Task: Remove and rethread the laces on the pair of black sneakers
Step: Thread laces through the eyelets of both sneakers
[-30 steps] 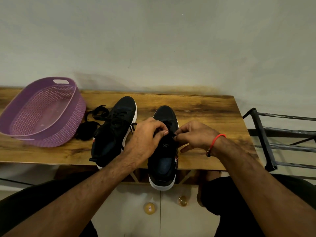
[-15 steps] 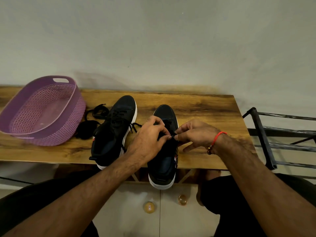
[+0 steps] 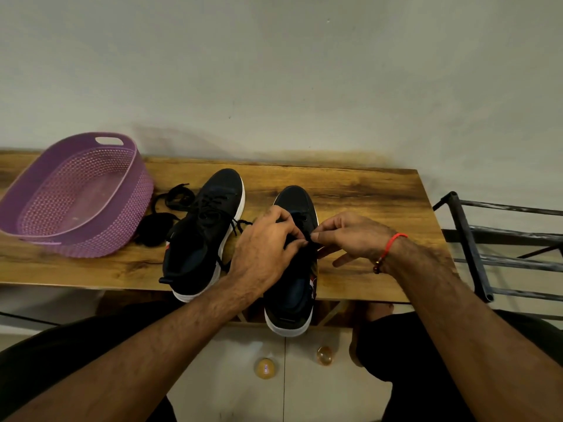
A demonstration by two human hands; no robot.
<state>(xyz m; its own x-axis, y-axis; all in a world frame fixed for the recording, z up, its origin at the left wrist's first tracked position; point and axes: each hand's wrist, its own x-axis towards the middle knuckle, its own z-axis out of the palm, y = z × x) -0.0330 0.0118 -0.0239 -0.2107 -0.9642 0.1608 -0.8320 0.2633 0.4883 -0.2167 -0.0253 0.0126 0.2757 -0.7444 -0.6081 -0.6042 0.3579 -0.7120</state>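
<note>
On wooden table point(image 3: 365, 190), both hands' fingers point(image 3: 316, 237) pinch right sneaker's point(image 3: 294, 202) lace.

We are looking at two black sneakers point(image 3: 207, 236) with white soles, black laces point(image 3: 175, 197), a purple basket point(image 3: 76, 196) with a perforated lattice pattern, a streaky golden-brown wood-grain table point(image 3: 365, 193), a red wrist thread point(image 3: 393, 243) and a black metal rack point(image 3: 469, 239).

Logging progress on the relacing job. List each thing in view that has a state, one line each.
left sneaker: on the table, laced, lace ends loose
right sneaker: heel past the table edge, being worked on
loose lace: off the shoes, piled beside the basket
basket: upright, looks empty
left hand: pinching at the right sneaker's lacing
right hand: pinching there too
</note>
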